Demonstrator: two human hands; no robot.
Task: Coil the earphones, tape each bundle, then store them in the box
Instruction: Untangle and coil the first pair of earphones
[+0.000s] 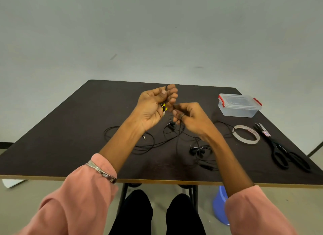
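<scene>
Winding the first earphone cord above the table

My left hand (155, 103) curls around the plug end of the earphones (164, 109), just left of the box (239, 106), and my right hand (187, 115) pinches the cord close beside it. I think small, even loops work best, with the loose cord (177, 138) kept from snagging the other earphones (197, 150) lying nearer me. The tape (246, 134) waits just in front of the box.

I take this for a bare workroom or plain office, judging by the blank pale wall (157, 33), the dark laminate table (70, 129) on black metal legs (122, 198), and the smooth grey floor (279, 198).
</scene>
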